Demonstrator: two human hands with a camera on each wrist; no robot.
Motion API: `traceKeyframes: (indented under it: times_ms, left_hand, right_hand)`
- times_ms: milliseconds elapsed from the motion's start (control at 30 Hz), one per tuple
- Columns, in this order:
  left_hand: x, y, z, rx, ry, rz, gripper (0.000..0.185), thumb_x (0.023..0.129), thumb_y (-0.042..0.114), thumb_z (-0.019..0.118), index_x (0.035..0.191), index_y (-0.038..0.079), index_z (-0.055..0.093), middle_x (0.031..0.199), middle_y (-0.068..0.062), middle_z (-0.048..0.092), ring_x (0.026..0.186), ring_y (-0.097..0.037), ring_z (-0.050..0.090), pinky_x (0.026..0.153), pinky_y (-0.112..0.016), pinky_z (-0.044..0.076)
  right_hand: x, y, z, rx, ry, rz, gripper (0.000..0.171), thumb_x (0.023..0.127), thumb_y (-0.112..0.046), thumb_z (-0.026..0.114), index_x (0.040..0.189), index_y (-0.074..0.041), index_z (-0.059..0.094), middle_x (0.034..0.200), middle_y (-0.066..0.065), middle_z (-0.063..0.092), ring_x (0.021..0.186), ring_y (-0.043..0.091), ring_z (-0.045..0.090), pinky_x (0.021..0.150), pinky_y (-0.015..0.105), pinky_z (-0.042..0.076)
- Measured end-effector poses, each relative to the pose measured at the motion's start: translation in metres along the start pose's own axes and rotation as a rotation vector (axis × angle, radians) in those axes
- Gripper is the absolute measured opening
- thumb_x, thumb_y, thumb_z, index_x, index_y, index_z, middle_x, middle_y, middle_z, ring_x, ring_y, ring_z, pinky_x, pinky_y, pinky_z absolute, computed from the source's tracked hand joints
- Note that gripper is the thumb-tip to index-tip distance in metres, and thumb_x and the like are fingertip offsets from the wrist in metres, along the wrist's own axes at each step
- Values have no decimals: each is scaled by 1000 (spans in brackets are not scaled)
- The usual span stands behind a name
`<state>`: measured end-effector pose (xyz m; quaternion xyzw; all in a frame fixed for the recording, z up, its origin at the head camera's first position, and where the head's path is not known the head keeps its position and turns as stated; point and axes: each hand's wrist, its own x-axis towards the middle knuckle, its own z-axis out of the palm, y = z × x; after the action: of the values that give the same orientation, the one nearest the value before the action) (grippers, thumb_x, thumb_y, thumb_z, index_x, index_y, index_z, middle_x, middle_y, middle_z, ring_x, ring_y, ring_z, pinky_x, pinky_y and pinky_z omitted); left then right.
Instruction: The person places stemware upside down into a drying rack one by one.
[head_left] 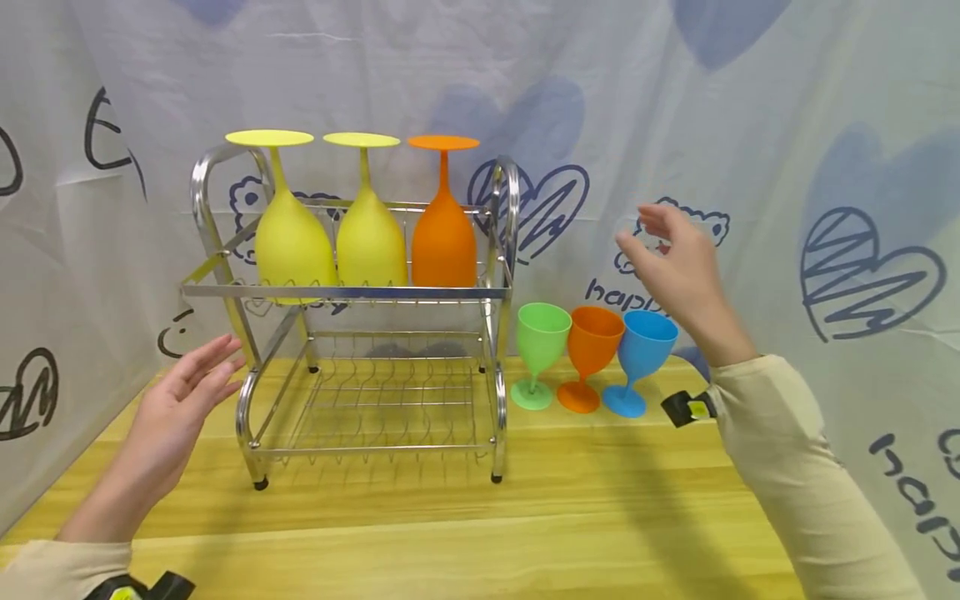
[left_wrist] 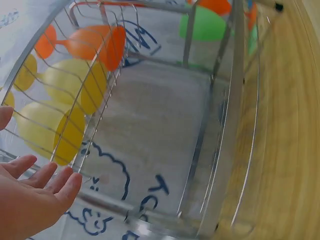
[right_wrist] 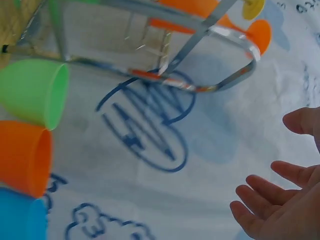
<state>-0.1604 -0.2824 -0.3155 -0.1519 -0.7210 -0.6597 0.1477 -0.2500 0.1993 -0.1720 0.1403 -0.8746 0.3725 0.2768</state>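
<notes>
A two-tier chrome dish rack [head_left: 345,292] stands on the wooden table. Upside down on its upper tier are two yellow goblets [head_left: 294,237] and an orange goblet [head_left: 444,242], feet upward. To the rack's right, a green goblet [head_left: 542,333], a second orange goblet [head_left: 592,342] and a blue goblet [head_left: 647,343] stand upright in a row. My left hand [head_left: 183,408] is held beside the rack's left side, fingers extended and nothing in it. My right hand [head_left: 678,262] hovers above the blue goblet, thumb and fingers apart, holding nothing.
The rack's lower tier [head_left: 390,408] is a wire shelf with nothing on it. Behind everything hangs a pale curtain [head_left: 375,67] with hearts and drawn figures, which also runs along both sides. The wooden table [head_left: 420,533] extends in front of the rack.
</notes>
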Motion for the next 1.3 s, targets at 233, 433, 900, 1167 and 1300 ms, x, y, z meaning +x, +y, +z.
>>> traceKeyframes:
  times_ms: [233, 433, 900, 1167, 1300]
  left_hand:
    - [-2, -10, 20, -33, -6, -79, 60, 103, 21, 48, 153, 2, 20, 150, -7, 34, 118, 2, 48, 92, -11, 42]
    - [-5, -17, 33, 155, -23, -166, 62, 103, 27, 48, 153, 3, 19, 155, -15, 27, 121, 3, 44, 94, -10, 38]
    - [-14, -25, 68, 140, -119, -182, 64, 101, 21, 52, 153, 3, 20, 154, -20, 25, 137, -39, 27, 108, -58, 28]
    - [-20, -30, 74, 70, -218, -68, 62, 99, 7, 52, 152, 0, 21, 153, -23, 24, 130, -7, 39, 97, -15, 39]
    - [-23, -33, 79, 54, -239, -48, 60, 98, 6, 52, 151, -1, 23, 152, -24, 27, 125, 2, 41, 98, -15, 39]
  right_hand:
    - [-19, 71, 17, -57, -41, 133, 69, 96, -33, 58, 147, 4, 31, 148, 26, 34, 134, 44, 32, 108, 59, 29]
    - [-36, 124, 31, -32, -35, 249, 83, 94, -34, 62, 151, 4, 16, 153, 29, 21, 137, 47, 23, 111, 61, 21]
    - [-37, 190, 61, 148, -41, 537, 106, 88, -37, 70, 154, -5, -6, 158, 24, 2, 143, 42, 10, 114, 56, 15]
    - [-38, 205, 70, 206, -66, 568, 110, 86, -32, 73, 153, -5, -9, 156, 28, 7, 141, 44, 16, 113, 56, 19]
    - [-39, 210, 74, 229, -57, 551, 111, 86, -27, 75, 153, -6, -10, 157, 27, 8, 141, 43, 17, 114, 55, 19]
